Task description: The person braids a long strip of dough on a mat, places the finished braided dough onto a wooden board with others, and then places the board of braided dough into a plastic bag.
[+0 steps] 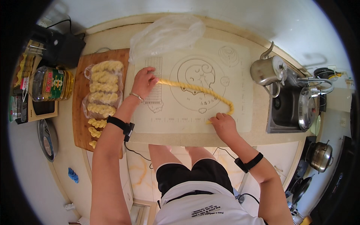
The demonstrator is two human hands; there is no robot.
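Note:
A long twisted rope of yellow dough (194, 87) lies across the pale printed pastry mat (185, 123). My left hand (144, 83) pinches its far left end between thumb and fingers, over the mat's printed grid. My right hand (224, 126) grips the rope close to its other end, near the mat's front edge, where the rope bends back toward me; a short tip pokes out left of the fingers. On the wooden board (80, 118) at the left rest several twisted dough pieces (104, 87), the farther ones under or in clear plastic film, the nearer ones partly hidden by my left forearm.
A crumpled clear plastic bag (168, 33) lies over the mat's back left part. A metal kettle (265, 71) stands right of the mat, beside the sink (284, 109) with its faucet (323, 84). Left of the board stands a large cooking oil bottle (52, 84).

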